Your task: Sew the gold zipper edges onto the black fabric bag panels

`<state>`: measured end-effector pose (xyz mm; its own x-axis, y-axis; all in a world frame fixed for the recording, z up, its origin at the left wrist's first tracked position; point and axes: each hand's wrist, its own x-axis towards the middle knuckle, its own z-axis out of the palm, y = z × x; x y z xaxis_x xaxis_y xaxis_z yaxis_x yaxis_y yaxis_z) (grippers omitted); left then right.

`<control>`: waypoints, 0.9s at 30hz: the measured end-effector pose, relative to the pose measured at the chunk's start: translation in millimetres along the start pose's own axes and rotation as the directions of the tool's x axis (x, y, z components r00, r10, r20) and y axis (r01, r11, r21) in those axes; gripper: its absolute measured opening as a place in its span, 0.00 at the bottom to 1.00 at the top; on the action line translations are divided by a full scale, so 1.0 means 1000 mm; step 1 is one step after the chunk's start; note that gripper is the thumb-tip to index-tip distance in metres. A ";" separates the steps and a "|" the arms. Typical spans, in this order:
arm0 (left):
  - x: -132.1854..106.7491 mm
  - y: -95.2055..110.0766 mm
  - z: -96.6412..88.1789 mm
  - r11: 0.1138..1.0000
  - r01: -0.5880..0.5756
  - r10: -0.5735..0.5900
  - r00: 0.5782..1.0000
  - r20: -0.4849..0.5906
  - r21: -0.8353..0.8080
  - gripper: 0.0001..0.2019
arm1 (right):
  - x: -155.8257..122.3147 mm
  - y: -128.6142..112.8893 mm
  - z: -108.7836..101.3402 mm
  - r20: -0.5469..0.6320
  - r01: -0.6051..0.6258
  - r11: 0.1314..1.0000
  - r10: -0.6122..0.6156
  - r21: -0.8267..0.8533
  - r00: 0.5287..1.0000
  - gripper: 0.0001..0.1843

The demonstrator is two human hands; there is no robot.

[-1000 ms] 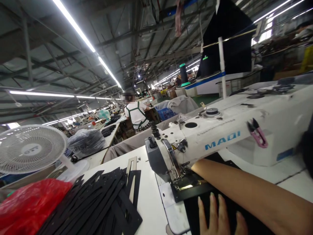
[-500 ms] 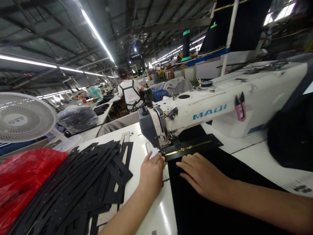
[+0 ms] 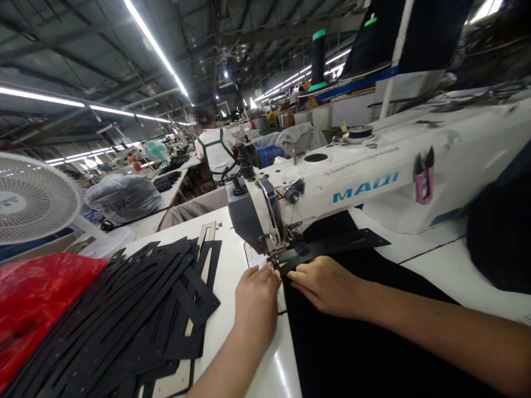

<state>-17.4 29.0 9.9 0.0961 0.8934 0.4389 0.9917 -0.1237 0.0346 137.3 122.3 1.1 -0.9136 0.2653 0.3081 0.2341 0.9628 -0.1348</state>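
A white MAQI sewing machine (image 3: 373,177) stands on the white table (image 3: 232,260). Under its needle lies a black strip with a zip (image 3: 332,243), on top of a black fabric panel (image 3: 352,342). My left hand (image 3: 256,296) rests at the near end of the strip, its fingertips pinched on that end just in front of the presser foot. My right hand (image 3: 327,284) lies on the black fabric beside it, fingers curled, pressing the strip and fabric down.
A pile of black cut-out frames (image 3: 136,315) lies to the left, beside a red plastic bag (image 3: 37,298) and a white fan (image 3: 33,199). Pink snips (image 3: 423,177) hang on the machine. A person in a white shirt (image 3: 215,152) sits at a farther table.
The view has tipped down towards the table. Both hands have moved in to the needle, and the zip strip has shifted, its far end swinging right.
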 end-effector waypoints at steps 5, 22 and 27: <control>-0.005 -0.001 0.001 0.996 -0.033 0.037 0.998 -0.046 0.089 0.09 | 0.000 -0.007 -0.005 -0.179 0.049 0.998 -0.057 -0.047 0.982 0.15; -0.006 -0.017 0.010 0.977 -0.175 0.179 0.984 -0.026 0.122 0.13 | 0.012 -0.003 -0.001 -0.092 -0.105 0.994 0.108 0.041 0.990 0.13; -0.007 -0.016 0.011 0.980 -0.168 0.169 0.986 -0.002 0.111 0.13 | 0.009 0.003 -0.002 -0.066 -0.060 0.994 0.066 0.094 0.996 0.14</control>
<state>-32.8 29.1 -3.3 0.2625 0.8585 0.4405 0.9647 -0.2234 -0.1395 130.6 127.7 5.1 -0.8722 0.3314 0.3598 0.2561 0.9360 -0.2413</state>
